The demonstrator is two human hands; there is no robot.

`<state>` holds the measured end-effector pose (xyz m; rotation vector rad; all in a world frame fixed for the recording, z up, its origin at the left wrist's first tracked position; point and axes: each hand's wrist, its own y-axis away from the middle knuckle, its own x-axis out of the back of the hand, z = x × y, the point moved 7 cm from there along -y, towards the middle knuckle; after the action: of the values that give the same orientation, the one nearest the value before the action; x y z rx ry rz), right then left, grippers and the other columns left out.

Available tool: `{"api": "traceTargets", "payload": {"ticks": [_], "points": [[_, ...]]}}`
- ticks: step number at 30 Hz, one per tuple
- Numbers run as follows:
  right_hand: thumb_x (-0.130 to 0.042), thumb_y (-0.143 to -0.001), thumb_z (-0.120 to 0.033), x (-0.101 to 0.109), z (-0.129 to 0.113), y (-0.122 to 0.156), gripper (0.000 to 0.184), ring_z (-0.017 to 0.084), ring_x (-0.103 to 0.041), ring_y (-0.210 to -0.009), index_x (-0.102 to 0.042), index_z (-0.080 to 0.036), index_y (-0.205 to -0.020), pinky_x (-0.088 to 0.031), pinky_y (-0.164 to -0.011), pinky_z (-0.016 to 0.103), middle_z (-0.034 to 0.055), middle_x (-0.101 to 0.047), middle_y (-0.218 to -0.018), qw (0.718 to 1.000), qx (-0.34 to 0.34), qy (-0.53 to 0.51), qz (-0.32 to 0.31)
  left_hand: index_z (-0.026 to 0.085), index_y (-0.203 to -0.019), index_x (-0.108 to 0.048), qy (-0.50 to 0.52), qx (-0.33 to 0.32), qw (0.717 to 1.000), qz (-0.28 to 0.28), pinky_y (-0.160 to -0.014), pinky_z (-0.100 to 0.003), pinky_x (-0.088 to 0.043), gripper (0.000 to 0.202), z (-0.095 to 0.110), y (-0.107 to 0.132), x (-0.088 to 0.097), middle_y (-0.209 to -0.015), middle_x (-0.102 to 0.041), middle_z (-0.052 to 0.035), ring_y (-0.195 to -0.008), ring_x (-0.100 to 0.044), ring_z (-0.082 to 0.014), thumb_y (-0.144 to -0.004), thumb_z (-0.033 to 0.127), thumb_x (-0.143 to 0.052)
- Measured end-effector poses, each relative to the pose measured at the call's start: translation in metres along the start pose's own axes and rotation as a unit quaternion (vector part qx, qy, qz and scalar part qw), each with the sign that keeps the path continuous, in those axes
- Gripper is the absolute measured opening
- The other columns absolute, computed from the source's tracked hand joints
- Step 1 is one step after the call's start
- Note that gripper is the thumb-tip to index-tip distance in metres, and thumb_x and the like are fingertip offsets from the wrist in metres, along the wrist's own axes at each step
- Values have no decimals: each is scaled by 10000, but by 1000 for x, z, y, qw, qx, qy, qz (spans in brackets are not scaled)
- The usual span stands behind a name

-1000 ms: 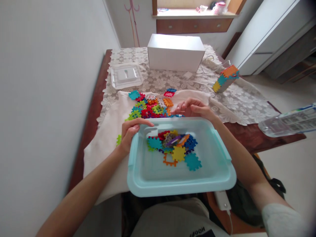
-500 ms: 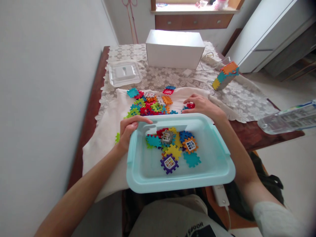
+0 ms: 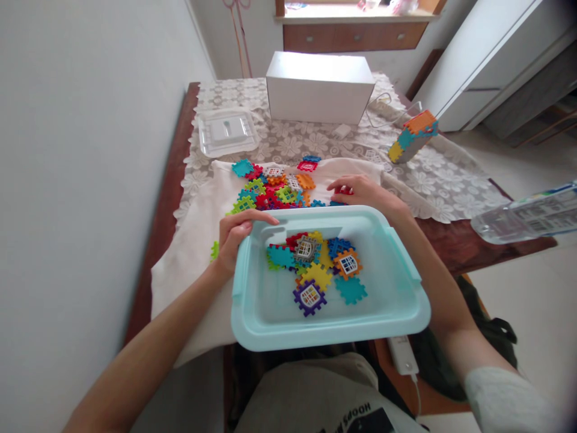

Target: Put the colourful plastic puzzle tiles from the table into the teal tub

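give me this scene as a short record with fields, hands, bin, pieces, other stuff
left hand: left hand grips the near-left rim of the bin
right hand: right hand rests on the white cloth beyond the bin, fingers over a red piece
bin: light blue bin, holds a few plastic pieces
loose pile: pieces on the cloth
behind: white box, clear lid, assembled block

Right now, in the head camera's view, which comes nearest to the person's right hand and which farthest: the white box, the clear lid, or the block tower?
From the right hand:
1. Block tower, to the hand's right on the lace cloth.
2. White box, straight beyond, at the table's far end.
3. Clear lid, far across to the left.
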<state>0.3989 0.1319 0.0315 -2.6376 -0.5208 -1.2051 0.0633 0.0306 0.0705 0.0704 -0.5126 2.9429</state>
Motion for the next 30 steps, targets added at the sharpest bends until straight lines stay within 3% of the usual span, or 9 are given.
{"api": "traceTargets", "payload": {"ticks": [6,13,15,19,21,25,30], "points": [[-949,-956,-535,-9,-4,-2,264,295,-805,-887,-955,-308,-1091,-668,-823,451,79,-917,-1033,997,16,-72,-31,189,-919,-973,7,-1,1000,3,-554,-361,-464,535,-3,4,1,-843,-891,-122,-626,-656,-232,-1045,645,-722],[-892,-974,-524,6,-11,-5,366,227,-742,-836,-895,-271,-1238,-651,-761,405,71,-878,-1130,978,37,-176,103,186,-893,-955,-3,7,1000,7,-571,-371,-497,564,-1,4,1,-851,-889,-131,-647,-671,-244,-1036,683,-730],[-893,-980,-547,7,-13,-4,385,241,-760,-882,-898,-268,-1246,-663,-796,414,83,-885,-1168,977,45,-178,107,183,-908,-960,4,12,1000,-1,-544,-361,-464,557,-2,4,0,-830,-880,-125,-609,-638,-230,-1030,676,-731],[-924,-968,-516,-11,-19,0,416,307,-821,-1026,-933,-263,-1299,-704,-938,471,109,-918,-1207,991,34,-126,-15,184,-925,-970,3,5,1000,6,-610,-369,-531,517,-4,5,2,-906,-908,-142,-714,-726,-264,-1038,621,-720],[-936,-955,-439,-17,-23,2,378,359,-843,-1188,-947,-280,-1298,-703,-1085,521,116,-924,-1311,995,42,-88,-31,177,-927,-970,3,1,1000,12,-651,-375,-558,511,-5,5,3,-941,-918,-152,-757,-748,-275,-1041,604,-714],[-871,-1032,-447,-23,-30,0,302,422,-824,-1393,-963,-298,-1278,-638,-1279,616,130,-896,-1458,995,87,-55,-13,175,-898,-963,3,-1,1000,5,-586,-360,-471,501,-6,4,3,-883,-903,-137,-656,-662,-235,-1020,595,-718],[-916,-998,-570,-30,-32,-2,373,423,-735,-1572,-967,-343,-1289,-480,-1454,657,100,-878,-1536,985,139,-73,-70,176,-914,-961,3,4,1000,-3,-551,-358,-428,500,-7,4,3,-844,-888,-125,-604,-608,-221,-1020,598,-714]]}}
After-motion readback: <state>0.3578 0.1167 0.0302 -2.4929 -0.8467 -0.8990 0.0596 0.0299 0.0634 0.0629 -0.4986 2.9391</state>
